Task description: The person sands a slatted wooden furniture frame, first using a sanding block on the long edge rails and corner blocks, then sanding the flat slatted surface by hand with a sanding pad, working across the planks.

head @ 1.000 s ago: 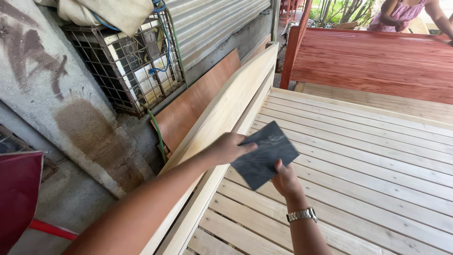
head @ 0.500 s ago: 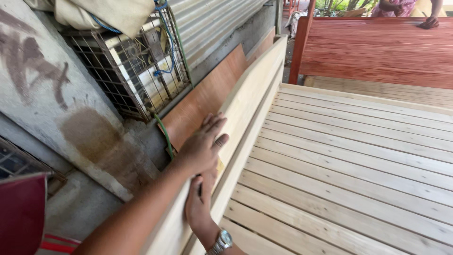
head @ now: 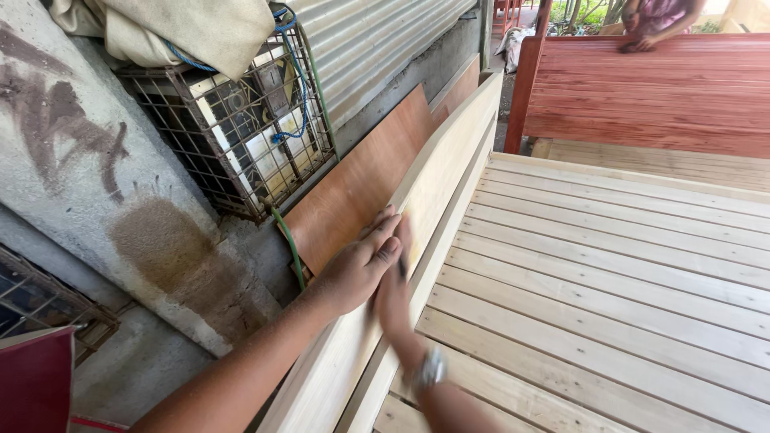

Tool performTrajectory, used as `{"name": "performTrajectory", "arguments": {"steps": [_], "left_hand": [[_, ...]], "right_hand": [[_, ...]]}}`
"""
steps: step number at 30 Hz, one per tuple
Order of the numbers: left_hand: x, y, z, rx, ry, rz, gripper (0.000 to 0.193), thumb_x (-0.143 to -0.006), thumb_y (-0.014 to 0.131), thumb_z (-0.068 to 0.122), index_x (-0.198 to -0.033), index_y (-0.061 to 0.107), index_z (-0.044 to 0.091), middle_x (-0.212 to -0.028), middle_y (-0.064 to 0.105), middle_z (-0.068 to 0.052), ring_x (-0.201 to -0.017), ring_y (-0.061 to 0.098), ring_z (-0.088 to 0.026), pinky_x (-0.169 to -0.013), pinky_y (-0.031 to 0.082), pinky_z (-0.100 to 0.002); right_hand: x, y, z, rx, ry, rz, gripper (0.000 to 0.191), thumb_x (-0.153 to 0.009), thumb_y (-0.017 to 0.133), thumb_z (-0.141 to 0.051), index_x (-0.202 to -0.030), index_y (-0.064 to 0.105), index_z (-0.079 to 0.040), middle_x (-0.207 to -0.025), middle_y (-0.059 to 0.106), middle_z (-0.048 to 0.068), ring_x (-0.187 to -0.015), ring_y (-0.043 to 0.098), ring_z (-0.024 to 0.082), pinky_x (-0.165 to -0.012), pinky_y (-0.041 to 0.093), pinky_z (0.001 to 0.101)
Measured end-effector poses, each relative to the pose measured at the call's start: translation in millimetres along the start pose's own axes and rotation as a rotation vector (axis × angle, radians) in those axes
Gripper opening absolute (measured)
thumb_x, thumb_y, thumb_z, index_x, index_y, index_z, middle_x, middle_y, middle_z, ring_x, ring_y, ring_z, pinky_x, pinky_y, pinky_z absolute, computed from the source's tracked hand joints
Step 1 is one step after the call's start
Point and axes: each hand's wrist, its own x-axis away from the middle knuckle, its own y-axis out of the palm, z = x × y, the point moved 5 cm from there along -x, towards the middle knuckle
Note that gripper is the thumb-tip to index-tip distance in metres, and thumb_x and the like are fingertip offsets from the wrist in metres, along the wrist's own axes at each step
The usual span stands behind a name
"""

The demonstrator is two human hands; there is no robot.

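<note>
A pale bare-wood side board [head: 449,152] stands on edge along a bed frame of pale slats [head: 609,273]. My left hand [head: 359,271] lies flat over the board's top edge with the fingers stretched out. My right hand [head: 393,301], blurred and with a metal watch [head: 431,370] on its wrist, presses against the board's inner face just under the left hand. Only a dark sliver of the sandpaper [head: 400,269] shows between the two hands; the rest is hidden under my right palm.
Left of the board, a brown plywood sheet [head: 361,188] leans on a concrete wall [head: 88,168]. Above it a wire cage [head: 241,136] carries folded cloth [head: 192,32]. A red-stained bed frame [head: 642,96] stands behind, with another person [head: 654,20] at it.
A second ago both hands held the dark sandpaper sheet over the slats. They then moved left onto the side board, and my right hand now rubs along its face.
</note>
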Motion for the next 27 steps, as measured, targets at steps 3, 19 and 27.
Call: {"name": "performTrajectory", "arguments": {"steps": [3,19,27], "left_hand": [[1.3,-0.6,-2.0,0.022,-0.060,-0.020,0.062,-0.106,0.032,0.043,-0.155,0.036,0.005,-0.168,0.029,-0.012,-0.155,0.027,-0.027,-0.121,0.028,-0.038],[2.7,-1.7,-1.9,0.026,0.003,0.043,0.061,-0.108,0.031,0.044,-0.151,0.043,0.002,-0.165,0.037,-0.015,-0.153,0.035,-0.029,-0.121,0.032,-0.038],[3.3,-1.7,3.0,-0.112,-0.138,-0.065,0.065,-0.104,0.026,0.048,-0.155,0.036,0.007,-0.168,0.027,-0.009,-0.153,0.029,-0.026,-0.118,0.031,-0.039]], "right_hand": [[59.0,18.6,-12.7,-0.270,0.051,0.010,0.062,-0.111,0.024,-0.033,-0.164,0.012,-0.002,-0.175,0.009,0.014,-0.162,0.004,0.028,-0.128,0.007,0.0390],[68.3,20.2,-28.0,-0.098,-0.040,0.005,0.066,-0.112,0.019,-0.038,-0.165,0.014,0.000,-0.177,0.010,0.018,-0.164,-0.001,0.034,-0.128,-0.002,0.0409],[-93.2,-31.9,49.3,-0.021,-0.013,0.083,0.061,-0.113,0.021,-0.040,-0.163,0.022,-0.006,-0.174,0.015,0.013,-0.162,0.011,0.026,-0.130,0.010,0.0366]]}}
